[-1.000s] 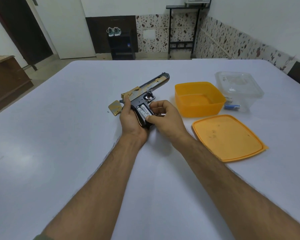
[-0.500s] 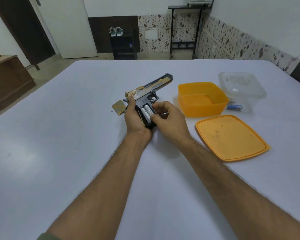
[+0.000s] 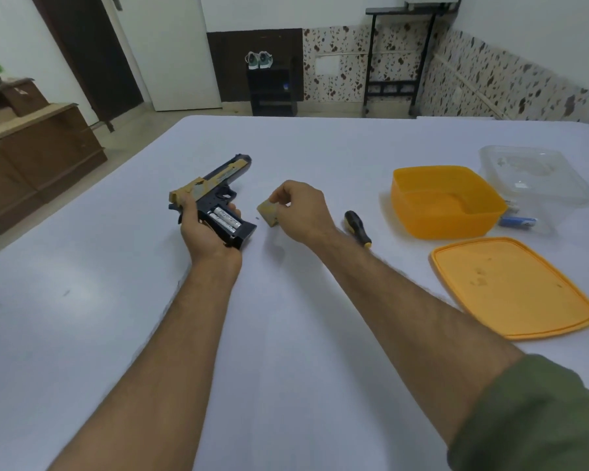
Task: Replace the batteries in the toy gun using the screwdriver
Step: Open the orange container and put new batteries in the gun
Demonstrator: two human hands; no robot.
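Observation:
My left hand grips the handle of the black and gold toy gun, which lies on its side on the white table, barrel pointing away. The open grip compartment shows two silver batteries seated side by side. Just right of the gun, my right hand pinches the small gold battery cover a little above the table. The screwdriver, with a black handle and yellow collar, lies on the table right of my right wrist, untouched.
An open orange box stands at the right, its orange lid flat in front of it. Behind is a clear lidded container with a blue battery at its base. A wooden cabinet stands off the table's left.
My right hand left the batteries in the grip and now holds the gold cover, which earlier lay on the table left of the gun. The screwdriver has come into view.

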